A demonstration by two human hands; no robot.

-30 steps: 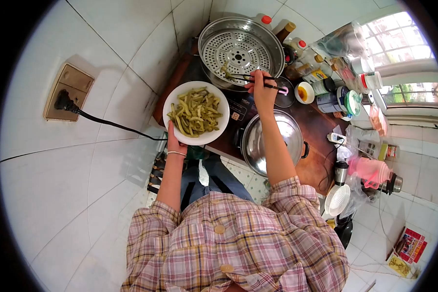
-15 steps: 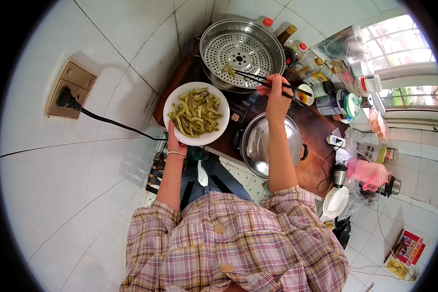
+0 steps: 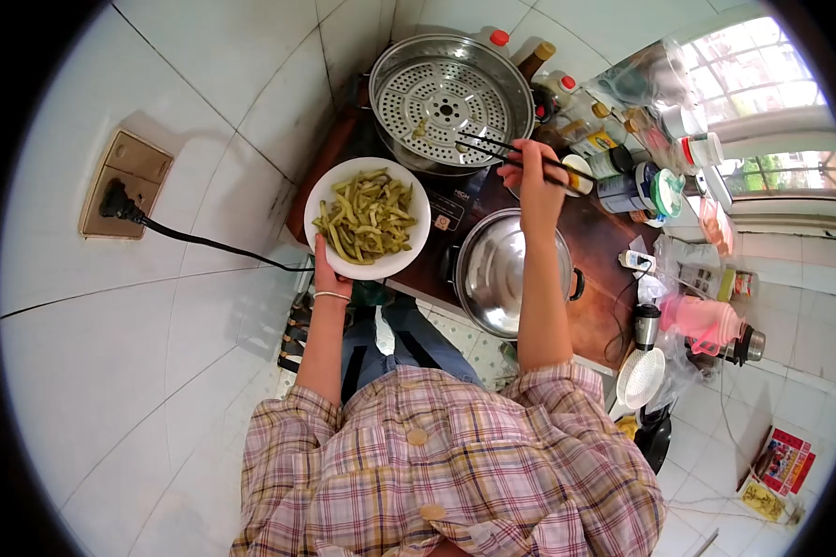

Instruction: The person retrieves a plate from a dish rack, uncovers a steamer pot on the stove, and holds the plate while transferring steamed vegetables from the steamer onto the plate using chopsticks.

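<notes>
My left hand (image 3: 329,269) grips the near rim of a white plate (image 3: 424,249) heaped with cooked green bean pieces (image 3: 370,218). Black chopsticks (image 3: 506,148) are held in my right hand (image 3: 536,176), their tips over the perforated floor of a metal steamer pot (image 3: 492,93). A small bit of green bean (image 3: 420,128) lies on the steamer's holes, left of the chopstick tips; another small piece seems to be close to the tips. The plate is beside the steamer, at its lower left.
A shiny metal lid (image 3: 502,269) lies on the brown counter (image 3: 594,251) below my right forearm. Bottles and jars (image 3: 613,162) crowd the counter's far right by the window. A black power cord (image 3: 223,243) runs from the wall socket (image 3: 125,181) toward the counter.
The chopsticks have shifted slightly right across the steamer and away from the bean bits that were at their tips. Some bean remains on the steamer floor. The plate stays in my left hand.
</notes>
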